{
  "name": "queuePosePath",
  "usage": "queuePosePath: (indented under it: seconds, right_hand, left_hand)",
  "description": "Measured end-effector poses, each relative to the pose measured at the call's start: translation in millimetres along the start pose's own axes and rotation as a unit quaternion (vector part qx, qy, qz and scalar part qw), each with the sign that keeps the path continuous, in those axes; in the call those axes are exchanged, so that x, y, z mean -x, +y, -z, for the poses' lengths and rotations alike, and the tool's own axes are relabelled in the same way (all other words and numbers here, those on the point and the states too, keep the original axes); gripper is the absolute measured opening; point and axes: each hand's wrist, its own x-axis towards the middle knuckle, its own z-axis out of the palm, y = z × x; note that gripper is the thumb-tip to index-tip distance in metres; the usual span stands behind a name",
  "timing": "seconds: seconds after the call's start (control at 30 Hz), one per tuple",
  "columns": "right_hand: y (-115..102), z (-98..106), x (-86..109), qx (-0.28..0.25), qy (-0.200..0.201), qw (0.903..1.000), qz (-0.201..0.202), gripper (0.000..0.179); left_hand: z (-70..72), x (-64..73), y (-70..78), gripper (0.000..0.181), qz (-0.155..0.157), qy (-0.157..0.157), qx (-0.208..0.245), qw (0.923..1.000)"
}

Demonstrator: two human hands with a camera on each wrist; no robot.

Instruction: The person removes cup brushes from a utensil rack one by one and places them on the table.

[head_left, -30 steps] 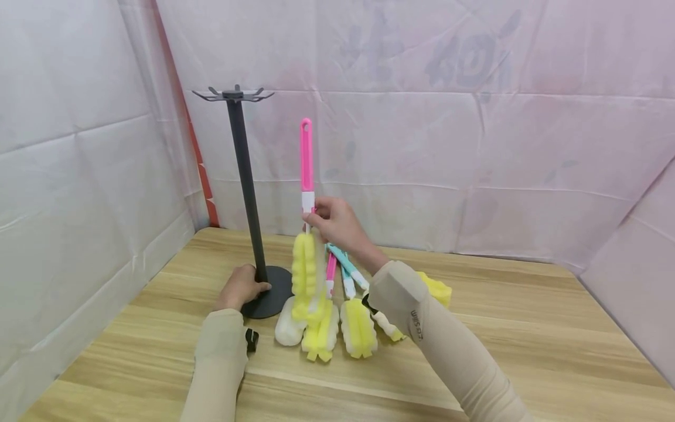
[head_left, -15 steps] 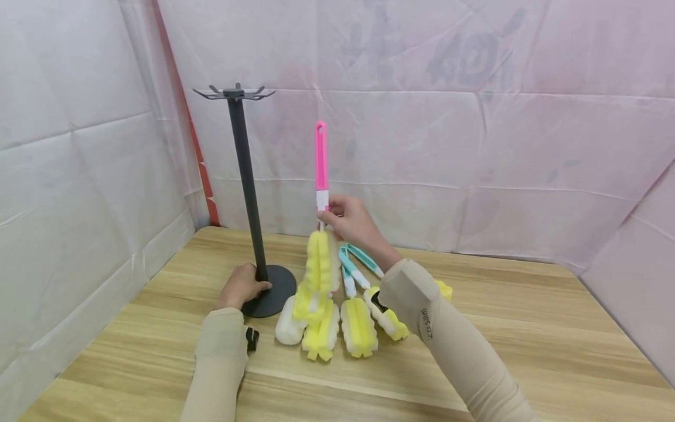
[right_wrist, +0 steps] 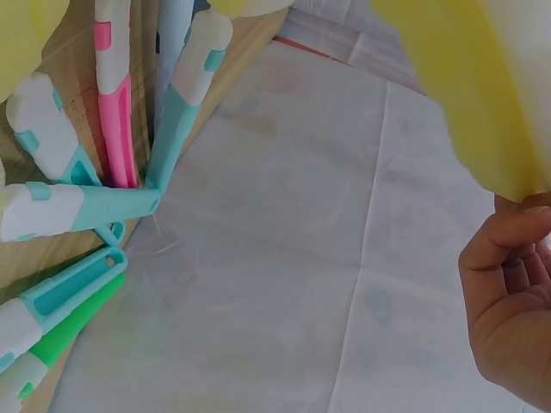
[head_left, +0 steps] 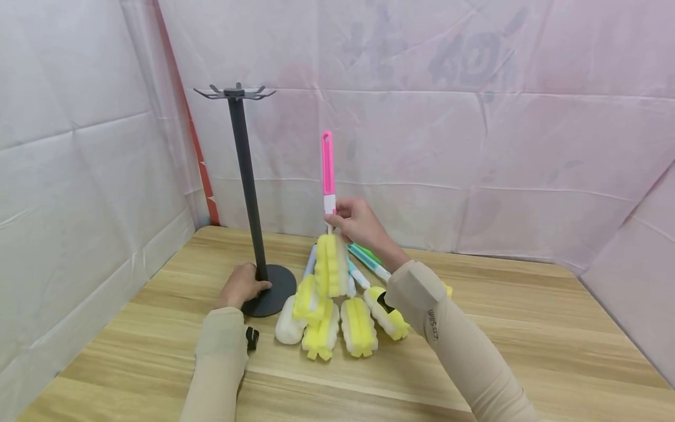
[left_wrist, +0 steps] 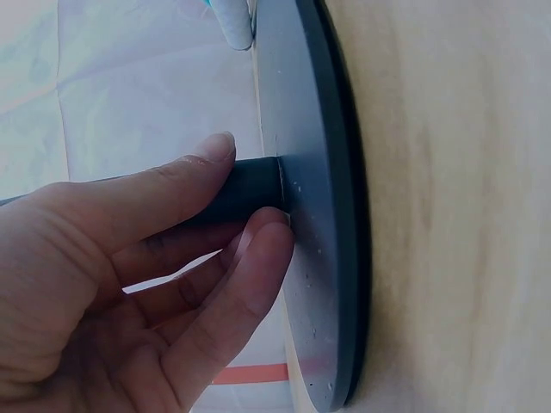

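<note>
My left hand (head_left: pixel 239 287) grips the foot of the black hook stand (head_left: pixel 245 176), just above its round base (head_left: pixel 282 288). In the left wrist view, thumb and fingers are curled round the pole (left_wrist: pixel 250 185). My right hand (head_left: pixel 361 225) pinches a sponge bottle brush (head_left: pixel 328 167) at its white neck. That brush is upright, pink handle up, with its yellow-and-white sponge head (head_left: pixel 328 266) hanging over the pile. The right wrist view catches the sponge (right_wrist: pixel 482 103) at the edge, above the hand (right_wrist: pixel 516 301).
Several more sponge brushes lie fanned out on the wooden table (head_left: pixel 501 351), among them a white-headed one (head_left: pixel 290 321) and a yellow one (head_left: pixel 360 328). Their teal, pink and green handles (right_wrist: pixel 77 323) point toward the back. Pale cloth walls (head_left: pixel 422 140) stand behind and at both sides.
My right hand has carried the pink-handled brush to the right and slightly down, away from the stand. The left hand and the stand stay where they were.
</note>
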Motion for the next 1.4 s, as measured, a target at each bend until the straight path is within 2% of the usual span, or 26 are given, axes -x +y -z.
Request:
queuePosePath:
  seconds: [0.37,0.5,0.7,0.97,1.4]
  right_hand:
    - [0.7,3.8,1.7,0.008,-0.021,0.9995,-0.024,0.012]
    - [6.4,6.9,2.9,0.004,-0.039,0.9989,-0.026,0.013]
    - [13.5,9.2,4.0,-0.007,-0.066,0.9965,-0.051,0.011]
    - [17.8,10.4,5.5,-0.004,-0.062,0.9956,-0.070,0.013]
    - [36.0,10.9,10.4,-0.029,-0.070,0.9905,-0.115,0.023]
  left_hand:
    - [0.4,1.5,-1.2,0.020,-0.002,0.004,0.004,1.0000]
    - [0.5,1.9,-0.4,0.020,0.001,0.001,0.006,1.0000]
    - [0.0,1.6,0.6,0.020,0.004,-0.001,0.009,1.0000]
    - [-0.7,2.6,2.9,0.022,0.017,0.000,0.007,0.9998]
    - [-0.1,1.8,4.2,0.022,0.019,-0.003,0.009,0.9998]
